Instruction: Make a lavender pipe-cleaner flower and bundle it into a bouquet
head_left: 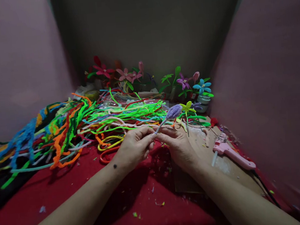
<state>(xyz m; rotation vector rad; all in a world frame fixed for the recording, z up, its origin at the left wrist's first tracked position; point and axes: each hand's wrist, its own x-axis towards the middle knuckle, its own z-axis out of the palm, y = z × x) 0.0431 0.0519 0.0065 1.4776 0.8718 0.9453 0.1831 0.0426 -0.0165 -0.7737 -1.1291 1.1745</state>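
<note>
Between my two hands is a purple pipe-cleaner flower bud [173, 112] on a thin stem, its head tilted up and to the right. My left hand [139, 145] pinches the lower end of the stem between thumb and fingers. Close against it, my right hand [178, 143] is closed on the same stem, thumb and fingers together. Just behind the bud stands a yellow-green pipe-cleaner flower [187, 107] on a thin wire. A heap of loose pipe cleaners [129, 116] in many colours lies beyond my hands.
On the right, a pink glue gun [230, 150] lies on a cardboard sheet [188, 179]. Scissors with yellow and red handles [109, 155] are left of my hands. Finished pipe-cleaner flowers [125, 74] stand along the back. Small scraps dot the red cloth [116, 207].
</note>
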